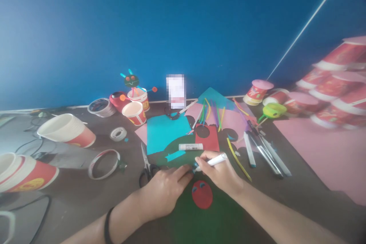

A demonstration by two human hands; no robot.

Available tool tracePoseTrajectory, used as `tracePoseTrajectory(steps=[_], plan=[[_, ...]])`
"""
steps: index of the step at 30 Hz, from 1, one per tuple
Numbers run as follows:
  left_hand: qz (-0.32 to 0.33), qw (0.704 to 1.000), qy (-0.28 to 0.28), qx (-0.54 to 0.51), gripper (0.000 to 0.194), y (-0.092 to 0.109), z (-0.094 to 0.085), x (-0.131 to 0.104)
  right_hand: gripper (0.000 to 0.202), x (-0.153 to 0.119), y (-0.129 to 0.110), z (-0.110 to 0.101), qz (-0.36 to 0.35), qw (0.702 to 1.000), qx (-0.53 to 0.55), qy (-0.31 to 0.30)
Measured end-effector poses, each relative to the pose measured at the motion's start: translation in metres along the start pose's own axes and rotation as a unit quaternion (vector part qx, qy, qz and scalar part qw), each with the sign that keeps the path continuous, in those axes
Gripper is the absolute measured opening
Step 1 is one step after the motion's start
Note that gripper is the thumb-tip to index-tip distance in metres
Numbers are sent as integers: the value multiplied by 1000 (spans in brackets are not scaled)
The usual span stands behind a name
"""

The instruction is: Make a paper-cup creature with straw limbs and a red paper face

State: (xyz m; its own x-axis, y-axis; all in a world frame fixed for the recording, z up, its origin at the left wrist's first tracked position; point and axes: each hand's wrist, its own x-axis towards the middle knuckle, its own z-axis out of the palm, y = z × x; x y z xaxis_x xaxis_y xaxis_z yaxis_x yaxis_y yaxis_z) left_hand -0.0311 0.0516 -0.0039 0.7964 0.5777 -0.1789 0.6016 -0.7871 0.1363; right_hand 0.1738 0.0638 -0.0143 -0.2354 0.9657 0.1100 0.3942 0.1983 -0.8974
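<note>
My right hand (220, 171) grips a white marker pen (215, 160), its tip pointing down and left toward my left fingertips. My left hand (168, 187) rests on the green sheet (183, 219), fingers together at a small blue piece (195, 165) by the pen tip. Much of that piece is hidden by the fingers. Just below both hands lies a red paper circle (202, 198) with two small blue eye shapes. Black-handled scissors (146, 166) lie beside my left hand. Above the hands is a white glue stick (190, 146) on its side.
Paper cups (68, 131) stand and lie at left, near tape rolls (104, 164). Blue paper (164, 131), red paper (214, 141) and coloured pipe cleaners (219, 114) lie behind. Several markers (264, 152) are at right, with stacked red cups (340, 84) beyond on pink paper (326, 152).
</note>
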Motion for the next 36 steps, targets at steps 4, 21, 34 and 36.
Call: tracePoseTrajectory(steps=[4, 21, 34, 36], plan=[[2, 1000, -1, 0, 60, 0, 0, 0, 33, -1, 0, 0, 2, 1000, -6, -3], [3, 1000, -1, -5, 60, 0, -2, 1, 32, 0, 0, 0, 1, 1000, -7, 9], [-1, 1000, -5, -2, 59, 1, -2, 1, 32, 0, 0, 1, 6, 1000, -10, 4], [-1, 1000, -8, -4, 60, 1, -3, 1, 30, 0, 0, 0, 8, 1000, -9, 4]])
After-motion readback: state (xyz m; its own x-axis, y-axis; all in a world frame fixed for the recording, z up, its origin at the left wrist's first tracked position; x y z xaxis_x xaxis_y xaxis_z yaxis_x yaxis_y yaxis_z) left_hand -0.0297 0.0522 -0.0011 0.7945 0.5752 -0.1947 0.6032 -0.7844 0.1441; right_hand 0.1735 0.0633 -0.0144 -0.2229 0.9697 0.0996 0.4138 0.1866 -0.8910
